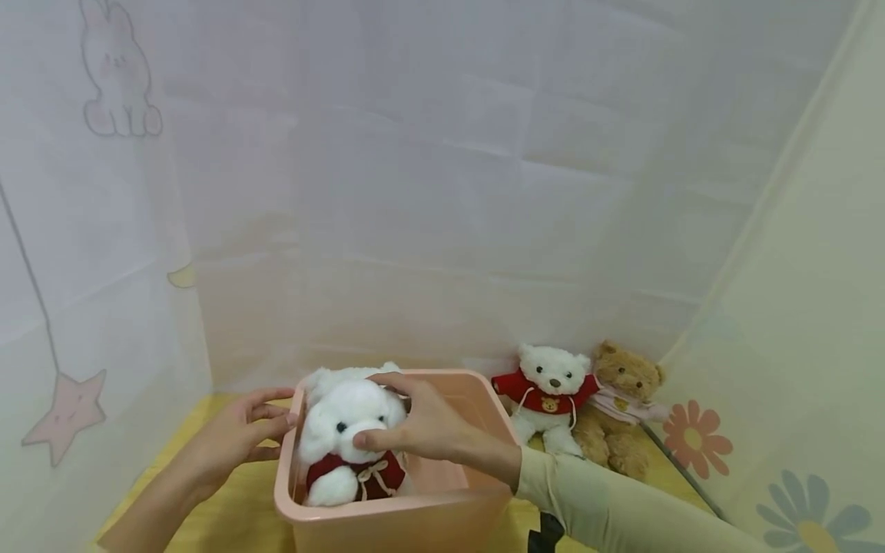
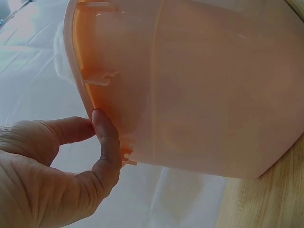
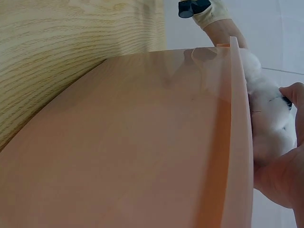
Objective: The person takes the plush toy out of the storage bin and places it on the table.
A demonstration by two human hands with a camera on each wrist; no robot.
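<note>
The left hand [image 1: 235, 438] reaches forward on a bare forearm, fingers straight and slightly spread, thumb uppermost; in the left wrist view a fingertip [image 2: 100, 122] presses flat against a wall. The right hand [image 1: 422, 422] comes in from the right on a pale-sleeved arm, wrist bent, its fingers [image 1: 390, 380] curled over the top and thumb below, gripping.

Count: 3 plush bears total, 2 white bears in red tops [image 1: 353, 445] [image 1: 549, 395] and 1 brown bear [image 1: 622, 407]. 1 pink plastic bin [image 1: 415, 518], 2 hands [image 1: 231, 438] [image 1: 425, 422].
</note>
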